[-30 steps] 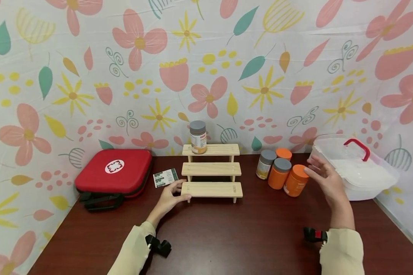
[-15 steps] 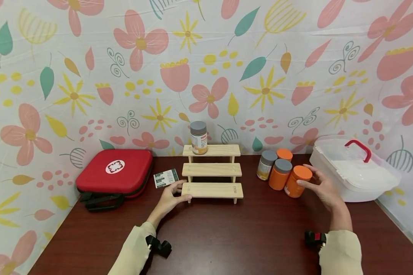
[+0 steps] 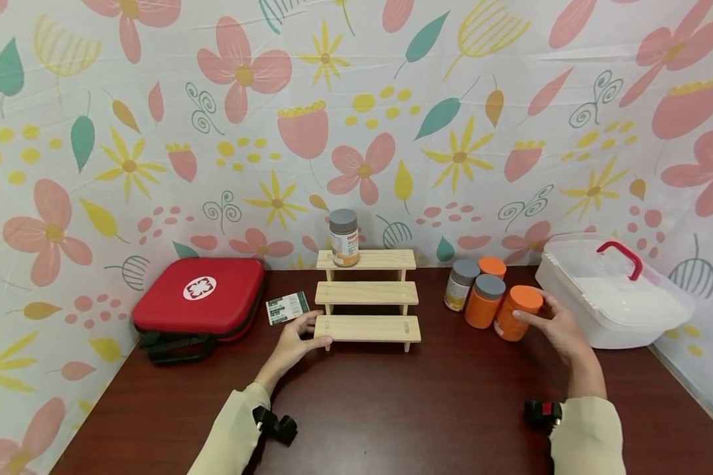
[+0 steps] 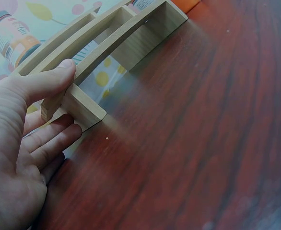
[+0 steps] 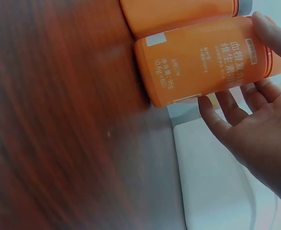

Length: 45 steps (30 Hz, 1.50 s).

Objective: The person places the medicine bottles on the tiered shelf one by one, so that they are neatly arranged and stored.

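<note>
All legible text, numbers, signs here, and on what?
"净含量: 36g": orange jar gripped by the right hand
"(0.6g×60)": same jar
"维生素": same jar; other print too blurred
White emblem, no words: red case
Too small to read: card, grey-capped jar on top step, mark on wooden stand

The shelf (image 3: 365, 328) in the left fingers (image 4: 59, 143) is bare wood, smooth and matt. In the right fingers (image 5: 212, 117), the bottle (image 5: 198, 62) looks like smooth plastic with soft sheen; beside them, the box (image 3: 609, 331) looks like translucent plastic. Below the fingers, the table (image 3: 440, 402) looks like glossy, grained wood.
</note>
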Motion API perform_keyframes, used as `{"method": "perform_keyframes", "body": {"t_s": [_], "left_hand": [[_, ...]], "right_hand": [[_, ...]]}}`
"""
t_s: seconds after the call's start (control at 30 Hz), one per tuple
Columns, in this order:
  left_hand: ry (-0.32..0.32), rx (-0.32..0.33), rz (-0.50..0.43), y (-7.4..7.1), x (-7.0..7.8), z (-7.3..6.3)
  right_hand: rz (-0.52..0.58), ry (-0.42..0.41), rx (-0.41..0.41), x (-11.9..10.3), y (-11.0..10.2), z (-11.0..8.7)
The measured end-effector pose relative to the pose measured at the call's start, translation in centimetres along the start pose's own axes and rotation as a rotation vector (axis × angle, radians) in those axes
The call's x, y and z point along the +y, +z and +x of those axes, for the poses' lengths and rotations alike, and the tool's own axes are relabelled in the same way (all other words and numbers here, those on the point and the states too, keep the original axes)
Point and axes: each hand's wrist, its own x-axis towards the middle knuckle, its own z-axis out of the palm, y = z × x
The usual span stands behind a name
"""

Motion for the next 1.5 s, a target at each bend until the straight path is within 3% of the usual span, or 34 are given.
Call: {"method": "perform_keyframes", "body": {"t_s": [0.33, 0.6, 0.8, 0.93, 1.13, 1.33, 1.5], "left_hand": [[-0.009, -0.001, 0.005, 0.3, -0.6, -1.1], [0.0, 0.009, 0.007, 0.0, -0.4, -0.9], [-0.003, 0.004, 0.006, 0.1, -0.2, -0.8], [0.003, -0.009, 0.004, -0.1, 1.0, -1.1], [-0.005, -0.015, 0.012, -0.2, 2.4, -1.1], [-0.02, -0.032, 0.014, -0.3, 3.7, -1.2], [-0.027, -0.032, 0.006, -0.3, 3.5, -1.3]], "right_hand": [[0.057, -0.024, 0.052, 0.2, -0.4, -1.4], [0.377, -0.138, 0.193, -1.5, -1.2, -1.9], [0.52, -0.175, 0.268, -3.7, -1.4, -2.8], [0.587, -0.213, 0.326, -5.5, -1.4, -3.4], [0.662, -0.284, 0.396, -7.6, -0.9, -3.5], [0.701, -0.322, 0.401, -9.3, 0.4, -3.1], [0.577, -0.354, 0.329, -10.7, 2.6, -2.2]]}}
